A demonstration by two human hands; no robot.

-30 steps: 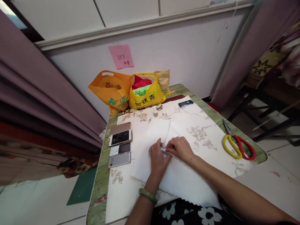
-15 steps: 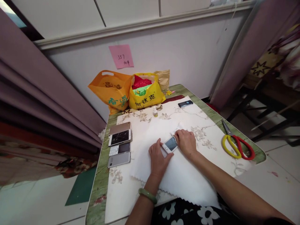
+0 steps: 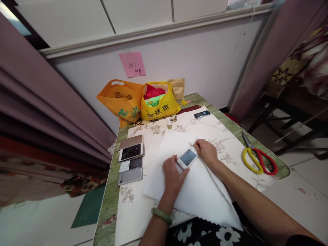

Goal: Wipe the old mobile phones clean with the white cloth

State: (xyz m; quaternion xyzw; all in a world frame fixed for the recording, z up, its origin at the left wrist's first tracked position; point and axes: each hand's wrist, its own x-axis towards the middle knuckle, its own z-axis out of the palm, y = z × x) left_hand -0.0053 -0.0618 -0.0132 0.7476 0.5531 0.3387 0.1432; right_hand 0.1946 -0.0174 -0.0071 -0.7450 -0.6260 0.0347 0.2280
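Note:
A small white phone (image 3: 187, 158) lies screen up on a white cloth (image 3: 194, 191) spread over the table. My left hand (image 3: 173, 175) rests on the cloth with its fingertips against the phone's near end, fingers curled. My right hand (image 3: 208, 152) sits at the phone's far right corner, fingers bent and pinching the cloth's edge beside it.
Several phones (image 3: 131, 159) lie in a column at the table's left. Red and yellow scissors (image 3: 257, 159) lie at the right edge. An orange bag (image 3: 123, 102) and a yellow bag (image 3: 159, 102) stand at the back, with a small bottle (image 3: 169, 124) and a dark phone (image 3: 202, 114) nearby.
The cloth fold that covered the white phone has been drawn back to the right by my right hand, and the phone now lies uncovered. My left hand stayed at its near end.

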